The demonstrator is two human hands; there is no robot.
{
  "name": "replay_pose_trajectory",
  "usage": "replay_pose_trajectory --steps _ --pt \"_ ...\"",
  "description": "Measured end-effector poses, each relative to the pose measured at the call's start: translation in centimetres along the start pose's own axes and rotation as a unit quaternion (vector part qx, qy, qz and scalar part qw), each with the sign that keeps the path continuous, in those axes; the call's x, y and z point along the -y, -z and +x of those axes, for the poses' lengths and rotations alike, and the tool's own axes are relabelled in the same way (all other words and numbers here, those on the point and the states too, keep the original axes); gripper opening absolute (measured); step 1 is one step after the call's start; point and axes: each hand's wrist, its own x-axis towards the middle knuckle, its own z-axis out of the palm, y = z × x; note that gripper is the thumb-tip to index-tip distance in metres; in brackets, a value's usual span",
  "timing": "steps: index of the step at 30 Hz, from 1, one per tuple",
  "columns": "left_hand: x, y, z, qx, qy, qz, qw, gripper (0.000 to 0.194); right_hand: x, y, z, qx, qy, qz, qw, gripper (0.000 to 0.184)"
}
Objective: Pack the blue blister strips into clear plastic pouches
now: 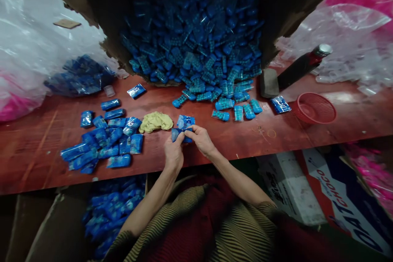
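My left hand (173, 151) and my right hand (201, 139) meet over the red table (276, 131), both pinching a small blue plastic packet (183, 126) between their fingers. A yellow cloth (156, 121) lies just left of the packet. Several filled blue packets (104, 139) lie in a group on the table to my left. A big heap of loose blue pieces (199, 49) spills out of a torn cardboard box (92, 4) at the back.
A red mesh basket (313, 108) and a dark hammer (291, 71) lie at the right. A bag of blue packets (80, 75) sits back left. Below the table edge, a box of blue packets (113, 208) is left, printed cartons (331, 196) right.
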Motion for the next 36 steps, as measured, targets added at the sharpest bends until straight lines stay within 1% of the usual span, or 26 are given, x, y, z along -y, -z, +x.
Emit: replay_pose_trajectory --steps 2,4,7,9,10,13,14,15,17,18,19,20,21,22,24,25,26,27,29,34,35,36 --pt "0.2 -0.2 -0.2 -0.004 0.016 -0.009 1.0 0.024 -0.4 -0.6 -0.2 -0.04 0.003 -0.023 0.999 0.024" --pt "0.5 -0.5 -0.1 -0.013 0.025 -0.02 0.999 0.023 -0.7 -0.9 -0.3 -0.073 0.022 -0.082 0.994 0.025" --pt "0.8 -0.9 0.2 -0.029 0.015 -0.028 0.999 0.019 -0.9 -1.1 -0.3 -0.116 0.068 -0.164 0.977 0.029" --pt "0.7 -0.9 0.3 -0.027 0.011 -0.026 0.999 0.018 -1.0 -1.1 -0.2 -0.129 0.088 -0.19 0.969 0.03" --pt "0.6 -0.9 0.4 -0.011 0.019 -0.024 0.999 0.019 -1.1 -1.0 -0.2 -0.132 0.091 -0.19 0.969 0.03" --pt "-0.1 -0.2 0.4 0.089 0.084 -0.011 0.992 0.025 -1.0 -0.6 -0.2 -0.126 0.08 -0.161 0.976 0.029" --pt "-0.4 0.1 0.4 0.114 0.103 -0.005 0.988 0.027 -0.9 -0.4 -0.3 -0.116 0.079 -0.158 0.977 0.03" --pt "-0.5 0.5 0.5 0.126 0.117 0.0 0.985 0.028 -0.6 -0.1 -0.4 -0.099 0.083 -0.166 0.978 0.032" --pt "-0.7 1.1 0.5 0.11 0.138 0.005 0.984 0.025 0.1 0.7 -0.5 -0.056 0.108 -0.216 0.969 0.036" --pt "-0.7 1.3 0.6 0.093 0.151 0.006 0.984 0.023 0.6 1.3 -0.5 -0.043 0.13 -0.26 0.956 0.036" --pt "-0.7 1.5 0.6 0.077 0.167 0.004 0.983 0.021 1.2 2.1 -0.5 -0.042 0.152 -0.316 0.936 0.035" --pt "-0.6 1.6 0.6 0.067 0.184 -0.001 0.981 0.021 1.8 2.9 -0.3 -0.056 0.168 -0.384 0.906 0.032" --pt "-0.7 1.7 0.6 0.062 0.198 -0.008 0.978 0.021 2.3 3.9 -0.1 -0.082 0.174 -0.458 0.868 0.026" --pt "-0.7 1.7 0.5 0.06 0.209 -0.019 0.976 0.021 2.8 4.8 0.1 -0.114 0.161 -0.532 0.823 0.02" --pt "-0.9 1.6 0.3 0.061 0.229 -0.043 0.971 0.022 3.4 6.5 0.6 -0.164 0.094 -0.649 0.737 0.019" --pt "-0.9 1.6 0.2 0.062 0.24 -0.053 0.967 0.023 3.6 7.1 0.8 -0.173 0.06 -0.686 0.704 0.02" --pt "-1.0 1.5 0.1 0.062 0.249 -0.063 0.964 0.023 3.7 7.5 0.9 -0.172 0.033 -0.71 0.682 0.021" --pt "-1.1 1.5 0.0 0.061 0.257 -0.07 0.962 0.023 3.7 7.8 1.0 -0.162 0.015 -0.725 0.67 0.022" --pt "-1.1 1.3 -0.1 0.061 0.269 -0.08 0.958 0.023 3.8 7.9 1.1 -0.134 0.001 -0.736 0.663 0.023" --pt "-1.0 1.3 -0.1 0.043 0.291 -0.078 0.953 0.022 4.1 8.3 1.5 -0.057 0.002 -0.745 0.665 0.022" --pt "-0.9 1.3 -0.1 0.038 0.29 -0.078 0.953 0.021 4.3 8.4 1.7 -0.041 0.004 -0.744 0.666 0.021" --pt "-0.8 1.3 -0.1 0.034 0.289 -0.079 0.954 0.021 4.4 8.5 1.8 -0.028 0.011 -0.738 0.675 0.022"
